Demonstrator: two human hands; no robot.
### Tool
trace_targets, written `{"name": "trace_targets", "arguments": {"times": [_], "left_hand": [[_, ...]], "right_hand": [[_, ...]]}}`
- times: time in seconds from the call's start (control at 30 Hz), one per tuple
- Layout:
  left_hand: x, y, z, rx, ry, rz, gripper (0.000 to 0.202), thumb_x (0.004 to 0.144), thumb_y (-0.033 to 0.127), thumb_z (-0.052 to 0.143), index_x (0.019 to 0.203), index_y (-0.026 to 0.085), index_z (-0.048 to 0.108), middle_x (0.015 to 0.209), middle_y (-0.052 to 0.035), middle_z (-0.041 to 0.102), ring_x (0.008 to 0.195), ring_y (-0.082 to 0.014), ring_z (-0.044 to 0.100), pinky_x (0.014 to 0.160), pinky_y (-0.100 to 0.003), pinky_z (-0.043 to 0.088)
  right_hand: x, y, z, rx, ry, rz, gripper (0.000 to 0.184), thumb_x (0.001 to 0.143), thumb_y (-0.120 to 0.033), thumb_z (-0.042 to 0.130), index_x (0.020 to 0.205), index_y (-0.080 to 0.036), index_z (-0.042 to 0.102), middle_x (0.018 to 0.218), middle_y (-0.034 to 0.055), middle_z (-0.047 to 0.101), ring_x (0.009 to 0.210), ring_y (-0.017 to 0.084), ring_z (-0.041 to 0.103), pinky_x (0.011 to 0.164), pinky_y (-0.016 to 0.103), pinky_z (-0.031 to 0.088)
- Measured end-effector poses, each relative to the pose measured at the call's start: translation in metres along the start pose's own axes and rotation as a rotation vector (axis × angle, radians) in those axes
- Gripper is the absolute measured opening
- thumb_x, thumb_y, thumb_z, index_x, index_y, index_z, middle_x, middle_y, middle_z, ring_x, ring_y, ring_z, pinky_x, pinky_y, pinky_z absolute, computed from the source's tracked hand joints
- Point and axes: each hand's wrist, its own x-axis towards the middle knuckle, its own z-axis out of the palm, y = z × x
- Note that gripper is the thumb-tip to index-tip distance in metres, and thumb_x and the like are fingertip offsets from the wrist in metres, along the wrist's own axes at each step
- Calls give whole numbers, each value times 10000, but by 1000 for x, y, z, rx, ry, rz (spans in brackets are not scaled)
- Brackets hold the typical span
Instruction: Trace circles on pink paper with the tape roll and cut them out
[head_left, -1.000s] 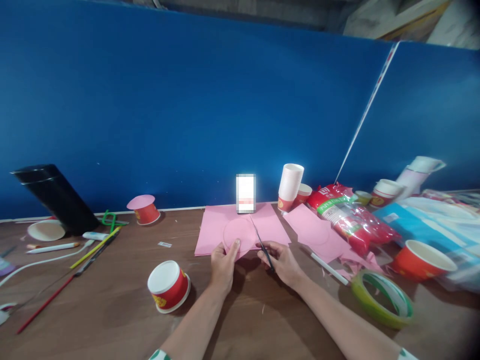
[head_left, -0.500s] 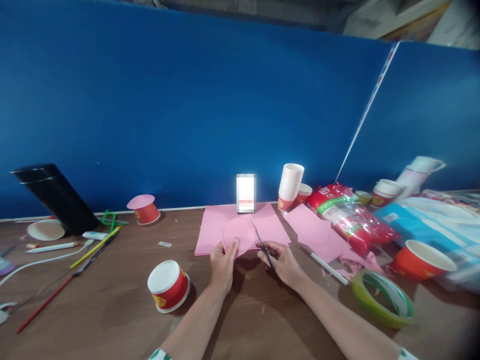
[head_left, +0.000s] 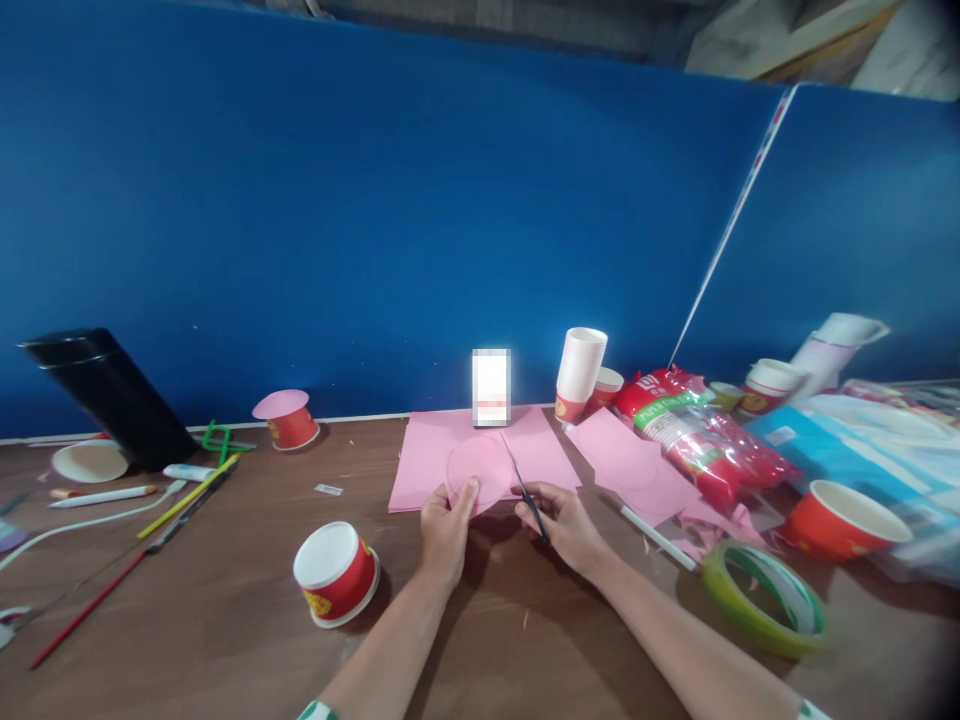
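Note:
My left hand [head_left: 444, 535] pinches the near edge of a pink paper disc [head_left: 480, 466], thumb on top. My right hand [head_left: 568, 525] is closed round the handles of dark scissors [head_left: 523, 487], whose blades run up along the disc's right side. Under the disc lies a pink paper sheet [head_left: 431, 450] on the brown table. A red paper cup [head_left: 337, 573] with a white inside lies tilted just left of my left wrist.
A stack of white cups [head_left: 580, 372], a packet of red cups [head_left: 697, 432], a second pink sheet [head_left: 630, 462], a white pen [head_left: 658, 537], a green tape roll [head_left: 765, 595] and a red cup [head_left: 844, 518] sit right. Pencils [head_left: 176, 500], a black box [head_left: 109, 390] lie left.

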Motion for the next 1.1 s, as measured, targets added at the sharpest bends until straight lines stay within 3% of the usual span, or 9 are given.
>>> {"name": "trace_targets", "arguments": {"times": [0.2, 0.53, 1.1], "left_hand": [[-1, 2, 0, 28, 0, 9, 422, 585, 472, 732, 793, 109, 673, 631, -35, 654, 582, -149, 581, 559, -248, 430], [0, -1, -1, -29, -31, -2, 355, 655, 400, 711, 848, 106, 665, 681, -46, 657, 603, -143, 578, 582, -263, 435], [1, -1, 0, -58, 15, -5, 369, 621, 421, 728, 823, 118, 669, 663, -28, 646, 583, -137, 568, 570, -255, 440]], "right_hand": [[1, -1, 0, 25, -10, -4, 382, 742, -393, 658, 1014, -127, 615, 572, -36, 494, 518, 91, 443, 471, 214, 343], [1, -1, 0, 1, 1, -2, 353, 748, -378, 653, 999, -131, 624, 551, -44, 478, 499, 85, 425, 464, 212, 333], [0, 2, -1, -60, 15, -1, 338, 752, -372, 650, 999, -141, 632, 575, -38, 490, 506, 87, 439, 462, 204, 357]]}}
